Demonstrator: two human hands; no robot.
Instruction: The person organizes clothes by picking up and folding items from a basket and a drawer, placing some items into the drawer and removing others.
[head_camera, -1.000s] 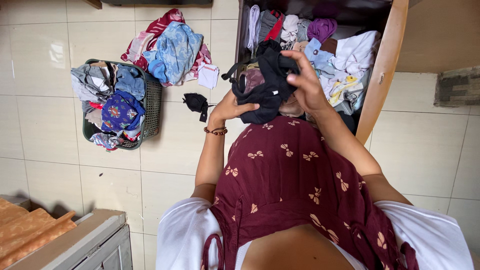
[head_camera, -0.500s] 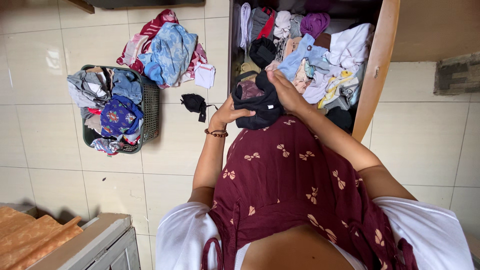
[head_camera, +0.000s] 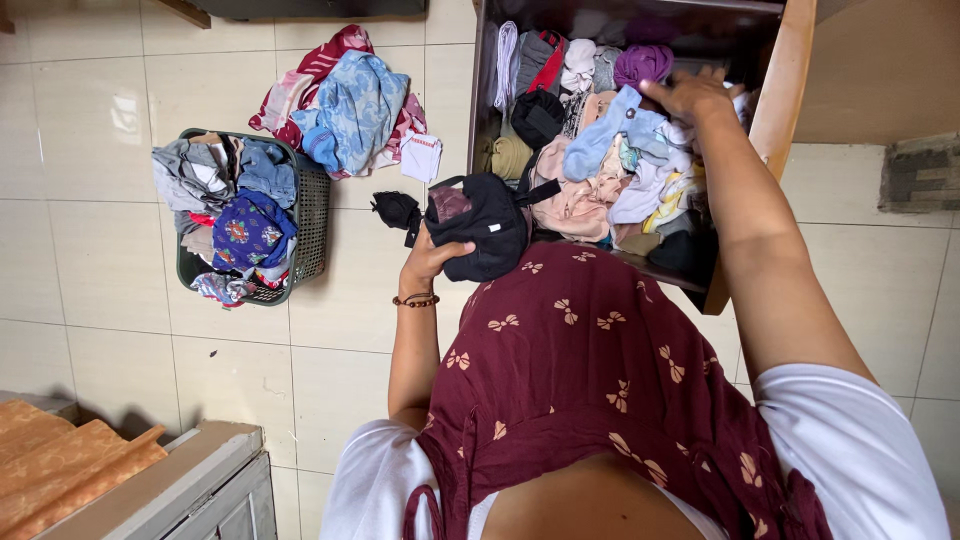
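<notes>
You are gripping the folded black garment (head_camera: 482, 225) in your left hand (head_camera: 432, 258), fingers curled under it, just outside the open drawer (head_camera: 768, 130). Your right hand (head_camera: 690, 95) is resting on the light clothes (head_camera: 640, 165) inside, fingers spread, grasping nothing. Keep the bundle compact; mind the drawer's wooden edge. Bare tiles lie between you and the laundry basket (head_camera: 305, 215).

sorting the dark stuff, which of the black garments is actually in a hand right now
The black bundle gripped by the left hand, held beside the drawer. The small black piece lies loose on the floor; another black one sits in the drawer.
</notes>
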